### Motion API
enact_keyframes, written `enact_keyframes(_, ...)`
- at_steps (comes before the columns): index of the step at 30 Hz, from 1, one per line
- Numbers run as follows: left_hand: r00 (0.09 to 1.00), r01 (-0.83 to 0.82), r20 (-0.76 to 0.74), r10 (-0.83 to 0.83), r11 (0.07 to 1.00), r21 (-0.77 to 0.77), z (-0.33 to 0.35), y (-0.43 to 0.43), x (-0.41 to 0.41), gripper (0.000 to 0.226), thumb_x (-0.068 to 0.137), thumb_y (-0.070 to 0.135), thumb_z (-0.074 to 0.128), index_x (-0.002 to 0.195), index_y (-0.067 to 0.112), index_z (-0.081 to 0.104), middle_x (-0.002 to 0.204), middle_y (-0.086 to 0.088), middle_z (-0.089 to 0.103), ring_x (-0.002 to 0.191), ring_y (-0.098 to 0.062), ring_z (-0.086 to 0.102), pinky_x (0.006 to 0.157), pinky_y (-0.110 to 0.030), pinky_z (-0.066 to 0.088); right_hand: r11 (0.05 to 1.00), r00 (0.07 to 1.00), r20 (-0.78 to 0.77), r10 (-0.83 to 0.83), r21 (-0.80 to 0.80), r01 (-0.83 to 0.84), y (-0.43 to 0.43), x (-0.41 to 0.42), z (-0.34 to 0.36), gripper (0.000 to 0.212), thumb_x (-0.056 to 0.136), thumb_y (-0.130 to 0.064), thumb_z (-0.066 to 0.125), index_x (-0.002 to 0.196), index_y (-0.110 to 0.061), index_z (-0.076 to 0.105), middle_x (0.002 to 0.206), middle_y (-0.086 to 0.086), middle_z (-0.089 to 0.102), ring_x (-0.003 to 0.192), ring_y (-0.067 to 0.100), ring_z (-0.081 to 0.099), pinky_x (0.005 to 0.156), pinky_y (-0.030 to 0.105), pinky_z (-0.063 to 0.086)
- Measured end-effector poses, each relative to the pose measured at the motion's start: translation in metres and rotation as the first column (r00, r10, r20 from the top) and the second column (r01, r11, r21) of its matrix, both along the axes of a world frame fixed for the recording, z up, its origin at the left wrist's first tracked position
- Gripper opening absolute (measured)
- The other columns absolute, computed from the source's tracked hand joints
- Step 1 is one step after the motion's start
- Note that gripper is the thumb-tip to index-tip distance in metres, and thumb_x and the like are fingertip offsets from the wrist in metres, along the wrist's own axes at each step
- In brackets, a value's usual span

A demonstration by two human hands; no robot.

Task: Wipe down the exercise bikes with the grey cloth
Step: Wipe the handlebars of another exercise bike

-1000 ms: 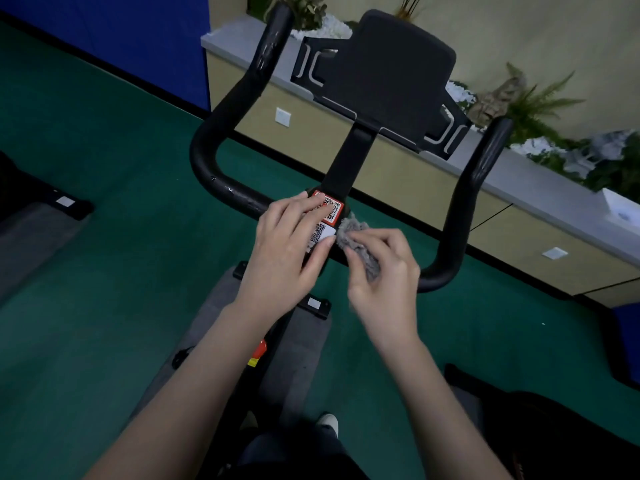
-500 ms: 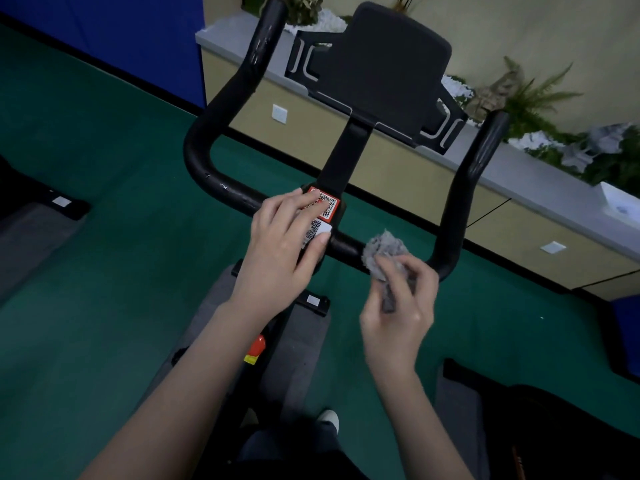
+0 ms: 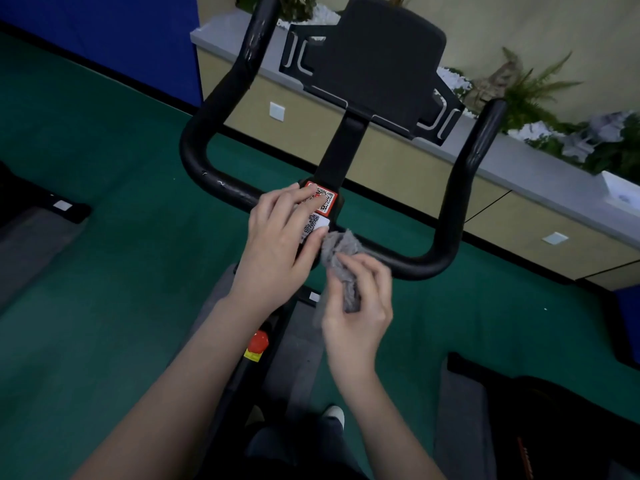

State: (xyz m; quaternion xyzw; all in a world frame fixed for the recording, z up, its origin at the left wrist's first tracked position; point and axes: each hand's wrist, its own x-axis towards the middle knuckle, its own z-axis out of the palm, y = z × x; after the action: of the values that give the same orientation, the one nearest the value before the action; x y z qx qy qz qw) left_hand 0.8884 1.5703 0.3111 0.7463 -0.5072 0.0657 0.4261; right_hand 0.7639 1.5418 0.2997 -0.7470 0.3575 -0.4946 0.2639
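Cloth (image 3: 341,251): grey, bunched, pinched between the thumb and curled fingers of the right hand (image 3: 360,310); its upper end touches the handlebar (image 3: 446,216) on the crossbar, just right of the centre clamp. Left hand (image 3: 280,244): fingers straight and slightly spread, laid flat over the clamp, tips on the QR labels (image 3: 323,202). Handlebar: black, U-shaped, scuffed near its left bend; holder (image 3: 377,64) above it on a stem. Knob (image 3: 258,341): red, lower on the frame, below the left wrist. Risks, as judged: the cloth is wadded small, so each pass likely covers only a narrow strip, and the bends or uprights may be missed; a loose pinch could let it drop to the floor (image 3: 104,271); rubbing across the labels could lift their edges; the left hand covers the clamp, so that patch goes unwiped unless the hand shifts.
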Motion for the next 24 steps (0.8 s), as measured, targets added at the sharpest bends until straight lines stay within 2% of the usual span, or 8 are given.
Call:
enact_keyframes(3, 1.000, 0.008, -0.002, -0.008, 1.000, 0.011, 0.001, 0.001, 0.002, 0.038, 0.096, 0.027, 0.047, 0.128, 0.009, 0.055, 0.135, -0.002, 0.051, 0.128, -0.018, 0.036, 0.107, -0.037, 0.030, 0.919, 0.992, 0.124, -0.022, 0.394, -0.029, 0.018, 0.001, 0.002, 0.020, 0.085, -0.005, 0.069, 0.102, -0.014, 0.067, 0.104, -0.001, 0.065, 0.101, 0.010, 0.063, 0.089, 0.021, 0.049)
enact_keyframes(5, 1.000, 0.009, -0.012, -0.009, 1.000, 0.014, 0.002, 0.002, 0.002, 0.038, 0.096, 0.028, 0.047, 0.129, 0.010, 0.055, 0.135, -0.001, 0.050, 0.128, -0.017, 0.036, 0.108, -0.035, 0.027, 0.740, 0.966, 0.209, -0.152, 0.672, -0.029, 0.021, -0.004, 0.003, 0.021, 0.086, -0.007, 0.068, 0.105, -0.016, 0.064, 0.107, 0.002, 0.069, 0.102, 0.012, 0.066, 0.093, 0.027, 0.051)
enact_keyframes(7, 1.000, 0.009, -0.016, -0.009, 1.000, 0.013, 0.002, 0.002, 0.001, 0.038, 0.096, 0.029, 0.047, 0.128, 0.010, 0.055, 0.135, 0.000, 0.050, 0.128, -0.017, 0.035, 0.108, -0.034, 0.026, 0.517, 0.901, 0.323, -0.290, 0.845, -0.136, 0.013, -0.004, 0.006, 0.026, 0.088, -0.005, 0.064, 0.114, -0.009, 0.061, 0.112, 0.009, 0.069, 0.104, 0.018, 0.066, 0.097, 0.035, 0.050)
enact_keyframes(9, 1.000, 0.008, -0.014, -0.008, 1.000, 0.015, 0.002, 0.002, 0.000, 0.038, 0.096, 0.029, 0.046, 0.128, 0.010, 0.055, 0.135, -0.001, 0.050, 0.128, -0.017, 0.035, 0.107, -0.034, 0.027, 0.357, 0.835, 0.414, -0.362, 0.889, -0.286, 0.002, 0.000, 0.011, 0.029, 0.090, -0.002, 0.060, 0.119, -0.001, 0.059, 0.109, 0.012, 0.070, 0.100, 0.021, 0.068, 0.097, 0.038, 0.051)
enact_keyframes(13, 1.000, 0.011, -0.004, -0.011, 1.000, 0.018, 0.003, 0.002, 0.002, 0.039, 0.096, 0.028, 0.046, 0.128, 0.009, 0.055, 0.135, -0.002, 0.050, 0.128, -0.019, 0.036, 0.107, -0.036, 0.028, 0.183, 0.808, 0.464, -0.364, 0.886, -0.426, -0.006, 0.014, 0.017, 0.013, 0.090, 0.004, 0.057, 0.101, 0.003, 0.063, 0.089, 0.011, 0.071, 0.080, 0.019, 0.069, 0.087, 0.039, 0.054)
enact_keyframes(16, 1.000, 0.010, 0.000, -0.010, 1.000, 0.023, 0.003, 0.002, 0.002, 0.038, 0.096, 0.028, 0.047, 0.128, 0.009, 0.055, 0.135, -0.002, 0.050, 0.128, -0.020, 0.037, 0.106, -0.036, 0.028, 0.090, 0.807, 0.469, -0.359, 0.878, -0.470, -0.009, 0.024, 0.018, 0.020, 0.090, 0.004, 0.054, 0.109, 0.005, 0.061, 0.105, 0.018, 0.069, 0.095, 0.027, 0.066, 0.091, 0.043, 0.053)
enact_keyframes(19, 1.000, 0.005, 0.002, -0.005, 1.000, 0.029, 0.003, 0.002, 0.001, 0.039, 0.096, 0.029, 0.046, 0.128, 0.009, 0.055, 0.135, -0.002, 0.051, 0.128, -0.020, 0.037, 0.106, -0.037, 0.028, 0.063, 0.804, 0.478, -0.353, 0.870, -0.490, -0.014, 0.025, 0.016, 0.027, 0.092, 0.005, 0.051, 0.118, 0.007, 0.056, 0.114, 0.023, 0.064, 0.103, 0.032, 0.062, 0.100, 0.049, 0.046)
enact_keyframes(24, 1.000, 0.004, 0.015, -0.004, 1.000, 0.022, 0.002, 0.002, 0.002, 0.038, 0.096, 0.029, 0.046, 0.128, 0.010, 0.055, 0.135, -0.002, 0.050, 0.128, -0.020, 0.037, 0.106, -0.037, 0.029, 0.136, 0.779, 0.484, -0.399, 0.871, -0.472, -0.025, 0.009, 0.016, 0.016, 0.087, 0.012, 0.054, 0.099, 0.004, 0.058, 0.097, 0.018, 0.067, 0.083, 0.024, 0.067, 0.083, 0.036, 0.055)
